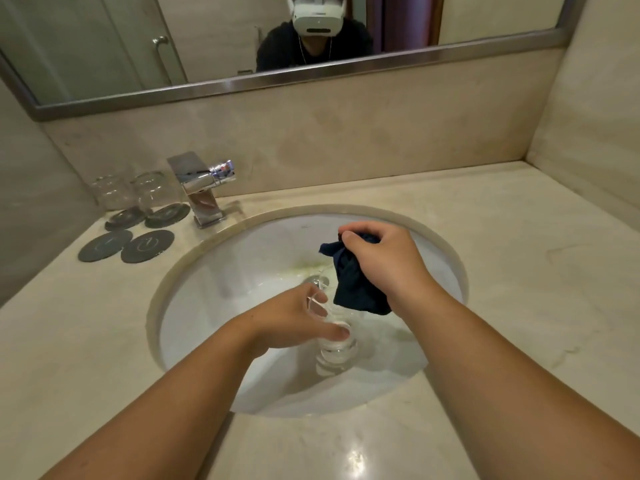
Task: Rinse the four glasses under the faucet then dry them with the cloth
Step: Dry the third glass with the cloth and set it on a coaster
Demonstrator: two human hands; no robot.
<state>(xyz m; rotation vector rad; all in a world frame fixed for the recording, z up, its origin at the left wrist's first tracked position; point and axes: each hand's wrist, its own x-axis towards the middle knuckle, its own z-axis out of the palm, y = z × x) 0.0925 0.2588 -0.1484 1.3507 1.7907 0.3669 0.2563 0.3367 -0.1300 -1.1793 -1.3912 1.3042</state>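
— Head view: what has each grip got?
— Left hand [294, 318] is closed around a glass [334, 344] over the sink [214, 271]; right hand [384, 261] clenches the dark cloth [353, 289] at its one o'clock.
— Others?
— Two glasses [133, 192] upturned on coasters [145, 216], table's ten o'clock, beside the faucet [201, 187].

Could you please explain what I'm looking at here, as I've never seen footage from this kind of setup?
There is no machine: a person wears a camera on the head, looking down at their own bare hands. The mirror above reflects that person with the white headset.

Below is a stone counter with a round sink and a chrome faucet. The left hand holds a clear glass over the sink. The right hand clutches a dark cloth, bunched, hanging just above the glass.

Left of the faucet, two more glasses stand upside down on dark coasters; two more coasters lie bare in front. A fourth glass is not visible.
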